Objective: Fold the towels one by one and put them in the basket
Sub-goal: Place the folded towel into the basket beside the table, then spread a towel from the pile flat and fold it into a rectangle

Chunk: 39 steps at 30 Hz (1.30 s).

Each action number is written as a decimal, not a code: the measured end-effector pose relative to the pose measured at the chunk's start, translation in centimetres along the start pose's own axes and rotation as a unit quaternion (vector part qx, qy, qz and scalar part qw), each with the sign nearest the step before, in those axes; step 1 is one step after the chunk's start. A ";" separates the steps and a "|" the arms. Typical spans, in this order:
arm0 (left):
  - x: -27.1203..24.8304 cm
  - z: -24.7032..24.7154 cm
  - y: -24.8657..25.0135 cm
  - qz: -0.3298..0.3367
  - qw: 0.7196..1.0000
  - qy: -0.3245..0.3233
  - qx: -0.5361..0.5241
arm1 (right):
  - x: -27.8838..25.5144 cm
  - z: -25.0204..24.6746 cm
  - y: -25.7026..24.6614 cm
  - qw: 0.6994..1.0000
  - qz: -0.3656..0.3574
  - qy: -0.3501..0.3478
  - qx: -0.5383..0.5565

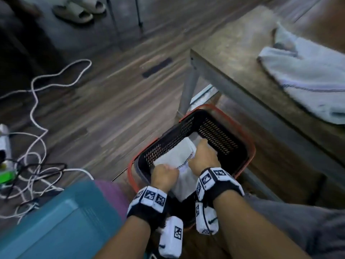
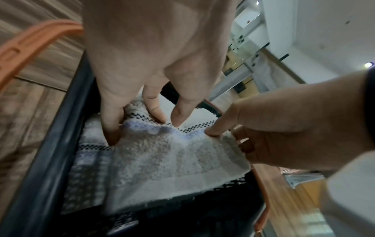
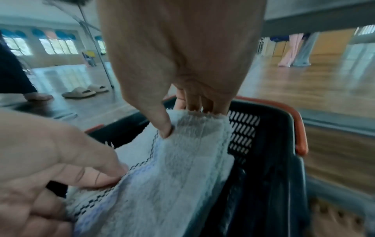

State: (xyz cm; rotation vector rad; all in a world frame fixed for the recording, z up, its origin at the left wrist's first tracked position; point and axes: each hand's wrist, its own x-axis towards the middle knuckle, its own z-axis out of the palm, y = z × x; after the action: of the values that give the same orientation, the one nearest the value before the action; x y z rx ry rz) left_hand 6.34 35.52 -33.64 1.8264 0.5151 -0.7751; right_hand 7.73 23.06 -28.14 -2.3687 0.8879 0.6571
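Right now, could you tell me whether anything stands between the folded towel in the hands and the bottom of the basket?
Nothing visible does. The left hand and right hand hold the folded towel already inside the basket; its near end still lies over the near rim. The floor beneath is mostly hidden by the towel.

white towel (image 1: 179, 161), black-checked stripe; black basket (image 1: 220, 136)

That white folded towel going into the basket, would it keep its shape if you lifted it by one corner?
Probably not. The white terry towel with a dark checked stripe sags between the left hand and right hand, so it seems floppy. Its fuzzy pile suggests it is easy to grip and light. The black mesh basket with an orange rim should contain it.
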 end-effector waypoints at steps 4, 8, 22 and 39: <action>3.0 0.8 -0.5 -0.074 0.996 0.032 0.042 | 2.3 2.5 1.3 0.998 -0.025 -0.043 0.033; 4.9 1.0 -0.9 -0.145 0.971 0.053 0.181 | 3.5 4.1 2.1 0.992 -0.047 -0.109 0.041; 2.9 -0.2 1.4 -0.124 0.971 0.042 0.200 | 2.0 2.8 2.9 0.981 -0.109 -0.115 0.109; -10.0 13.2 21.1 0.483 0.853 -0.075 0.185 | -8.6 -30.2 10.8 0.944 -0.189 0.186 0.199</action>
State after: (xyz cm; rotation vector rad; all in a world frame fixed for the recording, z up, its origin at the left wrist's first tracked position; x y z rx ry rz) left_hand 9.76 15.59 -16.07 2.0189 -0.6925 -0.2978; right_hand 2.06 1.32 -3.66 -2.2221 0.6086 -0.1213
